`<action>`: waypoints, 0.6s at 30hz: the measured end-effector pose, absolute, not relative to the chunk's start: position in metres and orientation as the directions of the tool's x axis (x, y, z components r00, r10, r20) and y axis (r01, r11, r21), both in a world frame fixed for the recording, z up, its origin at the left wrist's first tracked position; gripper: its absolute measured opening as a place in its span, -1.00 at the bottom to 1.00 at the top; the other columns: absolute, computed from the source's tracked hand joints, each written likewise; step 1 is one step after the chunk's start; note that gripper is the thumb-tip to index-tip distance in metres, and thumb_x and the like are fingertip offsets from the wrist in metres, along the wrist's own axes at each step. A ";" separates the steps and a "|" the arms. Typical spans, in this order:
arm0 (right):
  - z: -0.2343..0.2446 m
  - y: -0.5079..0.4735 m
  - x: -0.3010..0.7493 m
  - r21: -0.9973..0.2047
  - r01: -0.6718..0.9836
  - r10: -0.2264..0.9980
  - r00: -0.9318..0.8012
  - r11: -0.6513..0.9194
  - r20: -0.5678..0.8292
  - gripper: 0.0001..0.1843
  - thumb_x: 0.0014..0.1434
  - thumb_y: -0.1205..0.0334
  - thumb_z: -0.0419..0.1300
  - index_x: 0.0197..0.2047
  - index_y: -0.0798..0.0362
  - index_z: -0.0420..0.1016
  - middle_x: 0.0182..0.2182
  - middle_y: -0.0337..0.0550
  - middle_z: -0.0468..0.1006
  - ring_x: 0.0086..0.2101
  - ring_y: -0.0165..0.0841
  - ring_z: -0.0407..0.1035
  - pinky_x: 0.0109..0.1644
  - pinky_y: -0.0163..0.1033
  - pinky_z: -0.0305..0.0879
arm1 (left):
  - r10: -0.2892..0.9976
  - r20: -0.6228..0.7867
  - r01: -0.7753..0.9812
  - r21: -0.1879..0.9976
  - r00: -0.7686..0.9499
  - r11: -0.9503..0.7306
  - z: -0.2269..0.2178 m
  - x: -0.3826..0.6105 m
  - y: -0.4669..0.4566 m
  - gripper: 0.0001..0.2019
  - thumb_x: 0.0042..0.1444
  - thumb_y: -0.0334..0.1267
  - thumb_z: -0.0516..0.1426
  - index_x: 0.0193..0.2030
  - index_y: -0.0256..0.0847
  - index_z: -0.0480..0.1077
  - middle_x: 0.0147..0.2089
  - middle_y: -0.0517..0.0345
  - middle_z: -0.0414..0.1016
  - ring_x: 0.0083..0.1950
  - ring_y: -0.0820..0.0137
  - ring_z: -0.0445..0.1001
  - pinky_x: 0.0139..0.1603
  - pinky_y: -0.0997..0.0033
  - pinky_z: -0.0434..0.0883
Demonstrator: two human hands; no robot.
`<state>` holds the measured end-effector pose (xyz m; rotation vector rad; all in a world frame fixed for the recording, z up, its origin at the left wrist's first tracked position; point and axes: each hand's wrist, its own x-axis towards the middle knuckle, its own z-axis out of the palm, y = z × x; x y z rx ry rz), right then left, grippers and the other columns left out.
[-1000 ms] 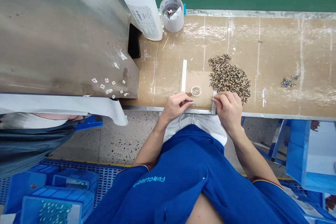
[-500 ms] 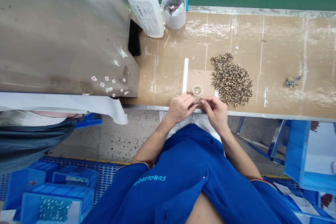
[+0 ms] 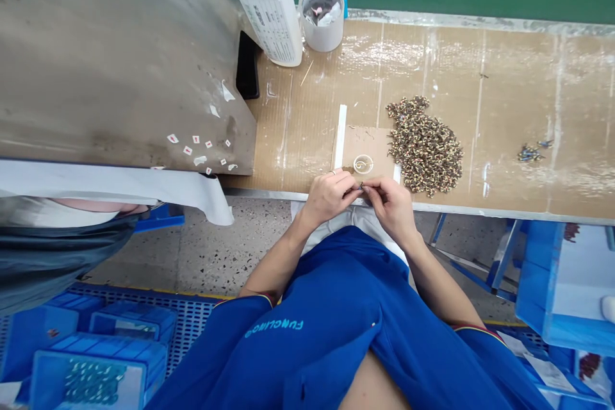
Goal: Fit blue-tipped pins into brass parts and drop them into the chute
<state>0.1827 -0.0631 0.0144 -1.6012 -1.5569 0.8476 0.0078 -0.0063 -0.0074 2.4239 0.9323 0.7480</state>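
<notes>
Head view only. A small dark part [image 3: 361, 186] is held just over the front edge of the tan cardboard-topped desk [image 3: 504, 96], its exact form too small to be made out. It is pinched between the left hand [image 3: 328, 197] and the right hand [image 3: 391, 208], with the fingers of both brought together on it from either side. The long axis appears to run roughly left to right along the desk edge, but this cannot be confirmed at this size. Neither hand is clearly nearer; the part is seen between both sets of fingertips.

Just beyond the part, a clear round ring [image 3: 364, 164] lies on a square brown cardboard sheet [image 3: 369, 148]. A narrow white strip [image 3: 341, 136] is laid along the left side of the sheet. A heap of small speckled brown-and-cream parts [image 3: 425, 147] touches the sheet's right edge, with a small bluish cluster of parts [image 3: 531, 152] well apart to the right. At the far edge of the desk, a white plastic bottle [image 3: 266, 6] stands beside a translucent round cup of scraps [image 3: 321, 16]. Small red-and-white labels [image 3: 196, 147] are stuck on a grey metal panel [image 3: 120, 77] to the left.
</notes>
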 end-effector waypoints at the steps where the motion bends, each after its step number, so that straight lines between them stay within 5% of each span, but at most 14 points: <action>1: 0.015 -0.063 0.183 -0.858 0.514 0.998 0.037 0.019 0.044 -0.85 0.32 0.23 0.14 -0.24 -0.01 0.53 -0.35 -0.14 0.63 -0.40 -0.31 0.49 -0.28 -0.20 0.42 | 0.707 0.322 0.475 0.561 0.629 -0.678 -0.008 0.007 -0.006 -0.74 0.35 -0.19 0.15 -0.38 -0.22 0.40 -0.44 0.18 0.43 -0.35 0.37 0.37 -0.36 0.38 0.18; 18: 0.017 -0.061 0.187 -0.858 0.514 0.998 -0.062 0.011 -0.025 -0.88 0.31 0.24 0.11 -0.29 -0.02 0.42 -0.38 -0.14 0.58 -0.37 -0.28 0.47 -0.26 -0.19 0.39 | 0.684 0.299 0.428 0.598 0.665 -0.678 -0.010 0.003 -0.001 -0.55 0.46 0.00 -0.05 -0.36 -0.21 0.42 -0.44 0.13 0.45 -0.34 0.36 0.41 -0.35 0.37 0.22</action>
